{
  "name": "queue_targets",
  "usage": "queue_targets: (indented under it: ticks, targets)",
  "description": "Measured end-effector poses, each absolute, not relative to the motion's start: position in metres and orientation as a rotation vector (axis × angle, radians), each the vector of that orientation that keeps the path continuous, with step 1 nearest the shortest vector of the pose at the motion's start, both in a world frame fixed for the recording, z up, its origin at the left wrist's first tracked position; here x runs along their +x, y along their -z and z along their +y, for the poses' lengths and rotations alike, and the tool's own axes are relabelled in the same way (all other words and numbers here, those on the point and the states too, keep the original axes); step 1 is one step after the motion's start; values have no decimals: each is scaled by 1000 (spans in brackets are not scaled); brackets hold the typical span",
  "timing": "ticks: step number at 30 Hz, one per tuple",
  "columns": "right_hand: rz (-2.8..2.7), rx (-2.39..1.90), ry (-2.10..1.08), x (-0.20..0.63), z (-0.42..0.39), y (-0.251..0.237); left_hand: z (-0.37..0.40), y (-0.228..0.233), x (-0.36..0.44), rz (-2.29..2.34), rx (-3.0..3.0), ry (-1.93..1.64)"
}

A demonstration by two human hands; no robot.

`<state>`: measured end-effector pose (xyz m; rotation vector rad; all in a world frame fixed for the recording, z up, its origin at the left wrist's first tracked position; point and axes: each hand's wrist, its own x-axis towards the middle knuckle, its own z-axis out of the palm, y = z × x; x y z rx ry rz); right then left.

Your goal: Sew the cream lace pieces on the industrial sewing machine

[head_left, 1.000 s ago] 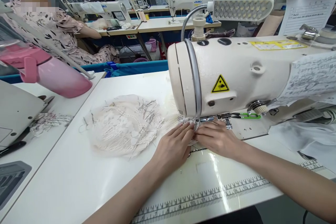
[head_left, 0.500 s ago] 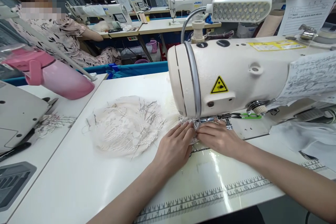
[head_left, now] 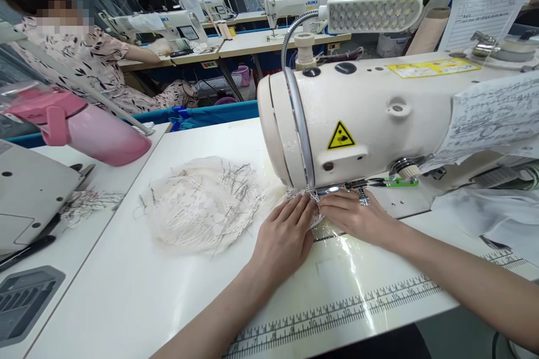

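Observation:
White lace fabric (head_left: 315, 217) lies under the needle area of a white sewing machine (head_left: 353, 118), mostly covered by my hands. My left hand (head_left: 286, 230) presses on the lace left of the presser foot, fingers close together and slightly bent. Close by on the right, my right hand (head_left: 357, 216) has its fingers bent over the lace edge, just below the metal parts by the needle. The fingertips of both hands almost meet, and their undersides are hidden. A loose heap of sheer white lace pieces (head_left: 206, 205) with dark thread ends spreads left of my left hand.
A pink bottle (head_left: 109, 134) lies tilted at the left, near another machine's pale body (head_left: 33, 196). Green-handled snips (head_left: 396, 182) rest under the machine arm. White cloth (head_left: 484, 219) is at the right. A printed ruler (head_left: 337, 314) runs along the front edge. A co-worker (head_left: 84, 67) sits beyond.
The whole view has shifted slightly, with the machine now a little further left. Both hands stay on the lace by the presser foot, with hardly any movement against it.

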<state>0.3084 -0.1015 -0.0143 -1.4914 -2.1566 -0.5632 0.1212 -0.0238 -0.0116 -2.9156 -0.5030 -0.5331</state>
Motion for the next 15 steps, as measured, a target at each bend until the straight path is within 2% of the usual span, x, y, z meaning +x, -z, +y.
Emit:
queue_targets:
  ticks: [6,15]
  targets:
    - [-2141,-1505,610,312,-100,8,-26,10,122,-493,-2916,462]
    - [-2212,-1618,460,318,-100,4,-25,12,123,-470,-2901,482]
